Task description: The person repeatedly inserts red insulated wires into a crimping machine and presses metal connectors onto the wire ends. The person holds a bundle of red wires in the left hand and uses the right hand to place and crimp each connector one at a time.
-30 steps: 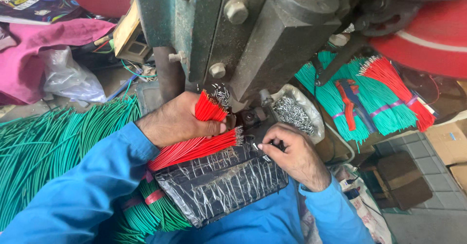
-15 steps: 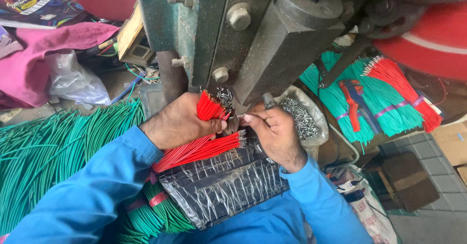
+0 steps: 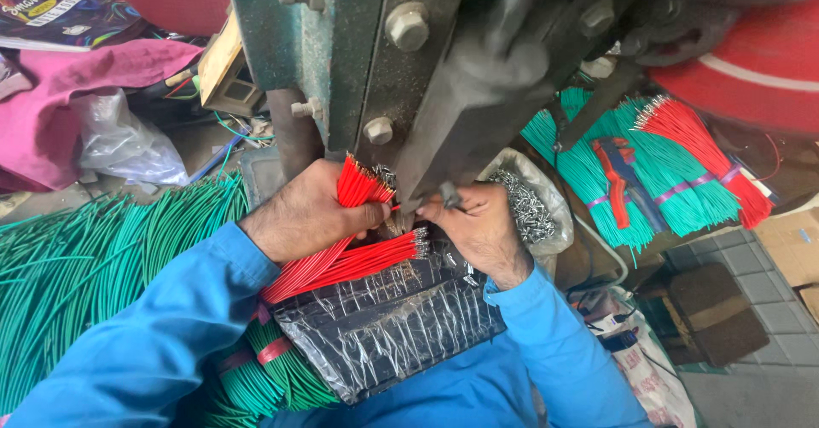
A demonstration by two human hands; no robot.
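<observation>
**Two hands feed red wires under a green press**

Nearest the wearer, below both wrists, a black plastic-wrapped pad [image 3: 388,330] lies across the lap between the blue sleeves [image 3: 153,343]. Under its left edge, beneath the left forearm, a bundle of green wires with a red band [image 3: 256,377] pokes out.

The left hand [image 3: 307,215] is clenched around a bunch of red wires [image 3: 357,191]; their cut ends fan upward past its thumb, and the rest of the bunch slants down beneath the palm. A second bunch of red wires [image 3: 367,262] lies flat on the pad just below that hand, its stripped tips pointing toward the right hand.

The right hand [image 3: 482,227] sits just beside the left, fingers pinched together at the foot of the press; what they pinch is too small to tell for certain, though a thin red strand runs between the two hands. Just beyond its knuckles a clear bag of small metal terminals [image 3: 533,210] stands open.

Above both hands rises the green bolted press frame [image 3: 333,61] with its dark ram [image 3: 478,112].

Far to the left of the left hand spreads a mass of loose green wires [image 3: 94,266]. Far right of the right hand lie teal wire bundles [image 3: 648,172], a red bundle [image 3: 704,159] and a red-handled tool [image 3: 618,172].
</observation>
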